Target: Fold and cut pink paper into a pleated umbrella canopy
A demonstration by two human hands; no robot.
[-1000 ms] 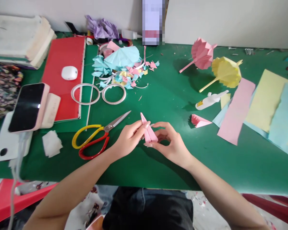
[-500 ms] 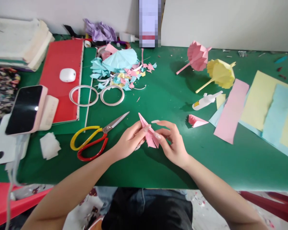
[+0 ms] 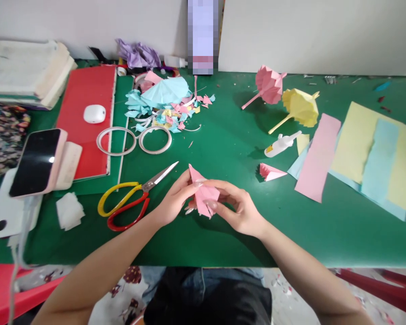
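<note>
A folded piece of pink paper (image 3: pixel 203 197) is between my hands, above the green table near its front edge. My left hand (image 3: pixel 177 197) pinches its left side, with the thumb on top and other fingers underneath. My right hand (image 3: pixel 238 206) grips the right side, its thumb on the lower part and its fingers partly behind the paper. The paper's pointed tip sticks up beyond my left thumb. Scissors (image 3: pixel 145 186) with yellow and red handles lie left of my left hand. To the right, a small pleated pink piece (image 3: pixel 271 172) rests on the table.
Tape rings (image 3: pixel 155 140), paper scraps (image 3: pixel 171 92) and a red folder (image 3: pixel 88 108) are at the left, beside a phone (image 3: pixel 37 162). Pink (image 3: pixel 269 84) and yellow (image 3: pixel 301 108) paper umbrellas, a glue bottle (image 3: pixel 281 145) and paper sheets (image 3: pixel 320 158) are at the right.
The pink paper has turned and spread wider between my hands. My right fingers have moved from above its edge to around and behind it. The view has shifted slightly.
</note>
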